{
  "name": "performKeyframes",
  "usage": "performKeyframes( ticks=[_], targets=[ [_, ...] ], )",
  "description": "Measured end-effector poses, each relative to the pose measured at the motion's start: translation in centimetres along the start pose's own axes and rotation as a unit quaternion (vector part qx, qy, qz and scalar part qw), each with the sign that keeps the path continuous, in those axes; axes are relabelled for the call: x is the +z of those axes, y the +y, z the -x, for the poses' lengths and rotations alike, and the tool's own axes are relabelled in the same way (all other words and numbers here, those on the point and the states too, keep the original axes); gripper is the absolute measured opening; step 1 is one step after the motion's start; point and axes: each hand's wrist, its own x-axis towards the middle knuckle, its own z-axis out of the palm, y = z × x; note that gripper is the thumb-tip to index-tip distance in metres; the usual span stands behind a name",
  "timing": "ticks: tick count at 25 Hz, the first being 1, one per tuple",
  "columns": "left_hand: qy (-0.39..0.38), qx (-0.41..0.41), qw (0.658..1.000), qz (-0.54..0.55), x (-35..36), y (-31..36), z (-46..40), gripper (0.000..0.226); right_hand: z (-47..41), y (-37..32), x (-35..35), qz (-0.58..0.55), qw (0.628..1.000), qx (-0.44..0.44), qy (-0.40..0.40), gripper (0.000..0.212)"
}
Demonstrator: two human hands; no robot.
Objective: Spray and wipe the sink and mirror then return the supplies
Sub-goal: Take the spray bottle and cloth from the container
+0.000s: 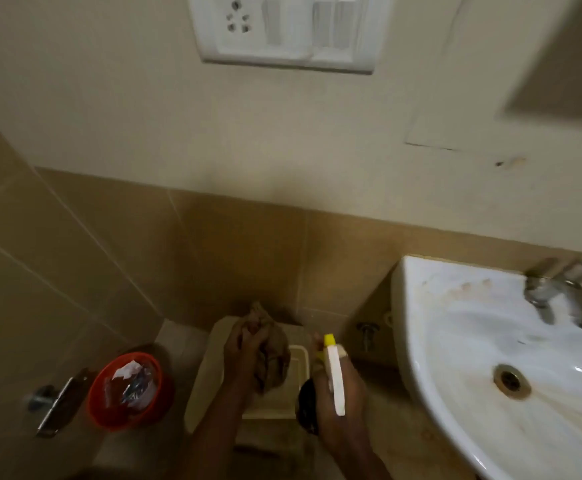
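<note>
The left hand (244,344) grips a crumpled brown cloth (272,355) over a cream plastic stool (210,375) on the tiled floor. Just beside it, the right hand (338,400) is wrapped round a spray bottle (334,372) with a white trigger head and yellow nozzle. To the right hangs the stained white sink (473,327) with its chrome tap (556,292); to the left stands a red bin (126,389). Beige tiles line the lower walls.
</note>
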Motion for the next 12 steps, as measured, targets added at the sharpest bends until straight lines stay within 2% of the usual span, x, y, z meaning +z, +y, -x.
performKeyframes(
  ticks=[2,4,8,12],
  targets=[
    [-0.048,0.015,0.999,0.010,3.5,3.8,2.7,0.048,1.4,-5.2,-5.1,-0.043,0.998,-0.027,0.043,0.047],
    [-0.114,0.048,0.992,0.010,7.5,6.7,5.0,0.054,1.5,-9.9,-10.7,-0.073,0.995,-0.029,0.066,0.026],
    [-0.189,0.121,0.971,-0.075,15.6,11.1,10.9,0.046,-0.9,-11.9,-20.3,-0.024,0.996,0.012,0.081,0.032],
    [-0.123,0.199,0.960,-0.153,20.8,10.1,13.4,0.057,-3.4,-9.0,-25.3,0.019,0.995,0.079,0.060,0.043]
  ],
)
